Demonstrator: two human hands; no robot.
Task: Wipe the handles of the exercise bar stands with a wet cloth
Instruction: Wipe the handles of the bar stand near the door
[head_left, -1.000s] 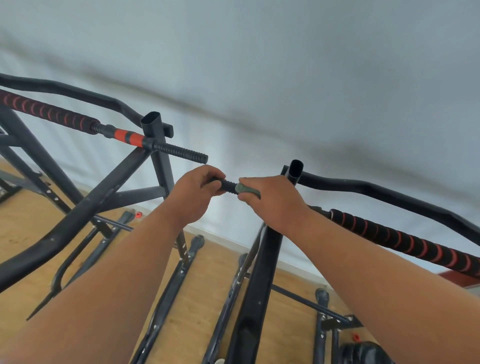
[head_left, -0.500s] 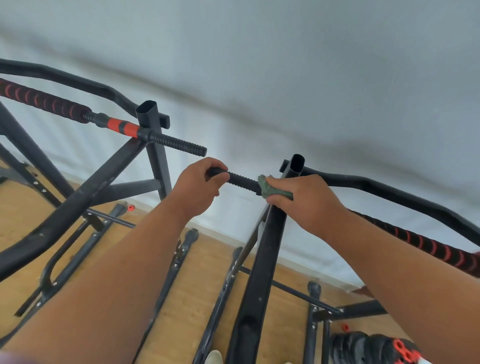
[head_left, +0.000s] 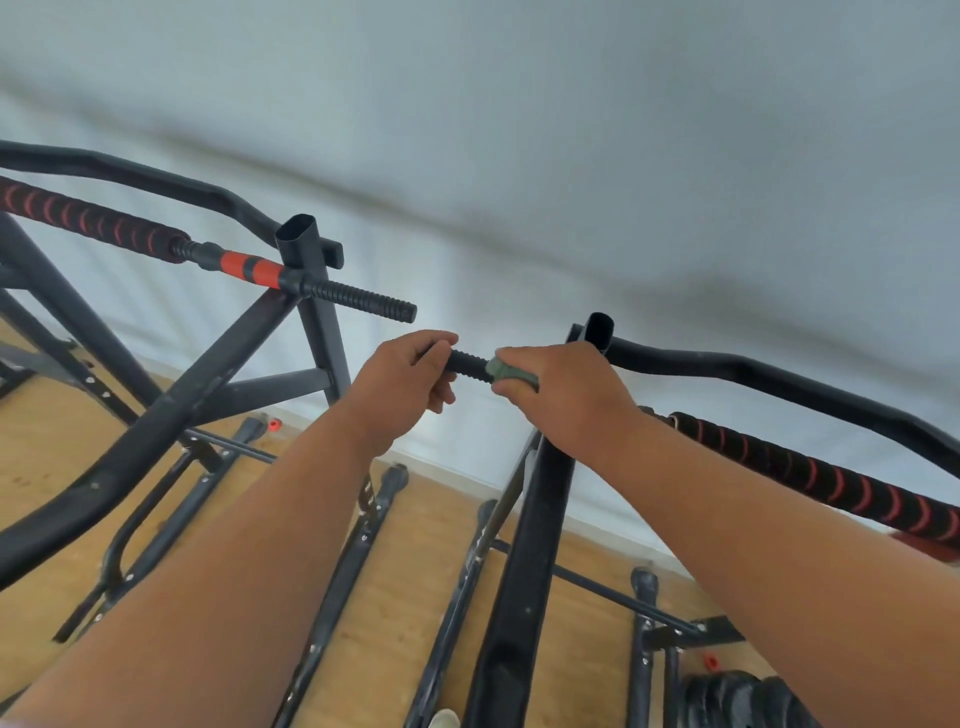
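Two black exercise bar stands face each other. The right stand (head_left: 530, 545) has a ribbed black handle (head_left: 467, 361) pointing left. My left hand (head_left: 408, 382) grips the free end of that handle. My right hand (head_left: 563, 395) wraps a grey-green wet cloth (head_left: 506, 371) around the same handle, close to the upright post. A short ribbed stretch shows between my hands. The left stand (head_left: 311, 291) carries its own ribbed handle (head_left: 363, 300), untouched, beside a red sleeve.
Red-and-black foam grips run along the left bar (head_left: 93, 223) and the right bar (head_left: 810, 467). Black curved top bars (head_left: 779, 376) sit behind them. Frame legs cross the wooden floor (head_left: 395, 597). Black weight plates (head_left: 737, 701) lie at the bottom right. A white wall stands behind.
My right hand with the cloth slid left along the handle, away from the post and back toward my left hand. My left hand kept its grip on the end.
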